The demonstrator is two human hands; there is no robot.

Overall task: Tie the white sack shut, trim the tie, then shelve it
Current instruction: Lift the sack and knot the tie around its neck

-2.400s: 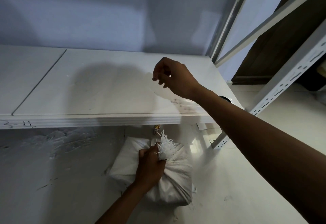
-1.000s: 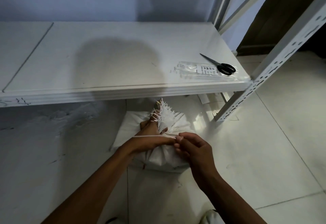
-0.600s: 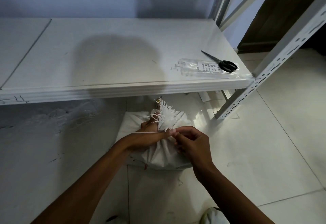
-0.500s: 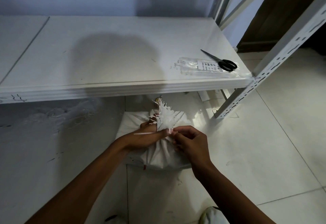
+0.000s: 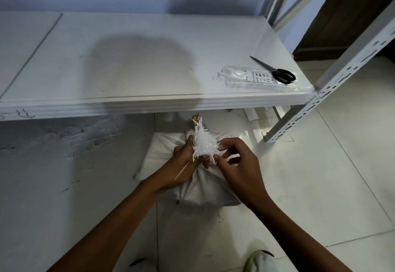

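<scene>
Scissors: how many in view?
1. The black-handled scissors lie near the right end of the shelf, partly on a clear plastic packet. Nothing shows whether more sit out of frame.

Printed dark characters are seen on a white label inside the clear plastic packet (image 5: 254, 78) lying at the right end of the shelf (image 5: 128, 62), but they are too small to be read. Scrawled marks on the shelf's near left edge are likewise illegible.
</scene>
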